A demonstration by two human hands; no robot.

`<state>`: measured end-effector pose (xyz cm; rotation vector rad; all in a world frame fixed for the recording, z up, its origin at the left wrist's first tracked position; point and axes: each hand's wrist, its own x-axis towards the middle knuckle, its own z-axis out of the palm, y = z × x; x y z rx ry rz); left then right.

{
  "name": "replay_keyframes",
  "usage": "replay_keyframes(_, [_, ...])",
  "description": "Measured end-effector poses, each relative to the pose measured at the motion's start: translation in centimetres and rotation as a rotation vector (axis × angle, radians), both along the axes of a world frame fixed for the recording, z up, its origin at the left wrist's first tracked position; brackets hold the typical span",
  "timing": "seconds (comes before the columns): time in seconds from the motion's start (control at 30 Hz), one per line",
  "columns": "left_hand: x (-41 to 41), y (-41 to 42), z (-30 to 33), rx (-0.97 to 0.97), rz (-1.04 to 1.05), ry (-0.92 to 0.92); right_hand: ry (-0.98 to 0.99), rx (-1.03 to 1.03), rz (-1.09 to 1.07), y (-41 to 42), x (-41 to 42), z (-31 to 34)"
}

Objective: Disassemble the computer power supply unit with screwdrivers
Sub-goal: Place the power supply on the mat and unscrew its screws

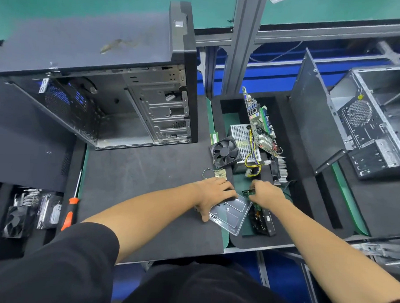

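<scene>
A dark foam workbench (147, 172) carries an emptied case. The left hand (215, 193) presses flat on a clear plastic tray (232, 213), likely steadying it; the right hand (267, 194), close beside, pinches a small green board (250, 193). Just beyond both sits the perforated power supply unit (243, 139); the orange screwdriver (70, 212) lies unused, far left.

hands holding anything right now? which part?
Left hand rests on the clear plastic panel, at its far-left corner. Right hand pinches a small green circuit board by its right end.
</scene>
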<state>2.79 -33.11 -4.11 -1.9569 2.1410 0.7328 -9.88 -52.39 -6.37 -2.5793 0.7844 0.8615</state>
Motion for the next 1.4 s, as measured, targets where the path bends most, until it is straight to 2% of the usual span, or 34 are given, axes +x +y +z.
replay_keyframes(0.13, [0.3,0.2,0.1,0.014,-0.018,-0.002,-0.056,-0.146,0.102,0.6,0.3,-1.0])
replay_keyframes(0.27, [0.3,0.4,0.7,0.038,-0.017,-0.017,-0.037,-0.173,0.167,0.3,1.1,-1.2])
replay_keyframes(0.4, [-0.1,0.6,0.5,0.016,0.024,-0.027,-0.002,-0.287,0.338,-0.6,1.2,-1.2])
replay_keyframes(0.6, [-0.6,0.6,-0.4,-0.032,0.053,-0.002,0.02,-0.275,0.397,-2.3,1.1,-0.2])
replay_keyframes(0.7, [-0.7,0.6,-0.8,-0.048,0.09,0.01,0.023,-0.217,0.316,-2.8,1.2,0.4])
replay_keyframes(0.87, [-1.0,0.6,-0.8,-0.042,0.121,0.017,0.069,-0.312,0.379,-1.9,1.9,-0.1])
replay_keyframes(1.0, [-0.9,1.1,-0.8,-0.019,0.116,0.037,0.132,-0.24,0.227,-1.4,3.3,0.7])
replay_keyframes(1.13, [-0.7,1.4,-0.8,-0.029,0.092,0.049,0.165,-0.265,0.242,-0.5,4.2,1.3])
replay_keyframes(1.27, [-0.5,1.6,-0.9,-0.032,0.078,0.065,0.208,-0.126,0.098,-1.0,4.7,1.6])
replay_keyframes(1.4, [-0.3,1.7,-0.9,-0.021,0.067,0.058,0.179,-0.149,0.132,-0.1,4.7,1.8])
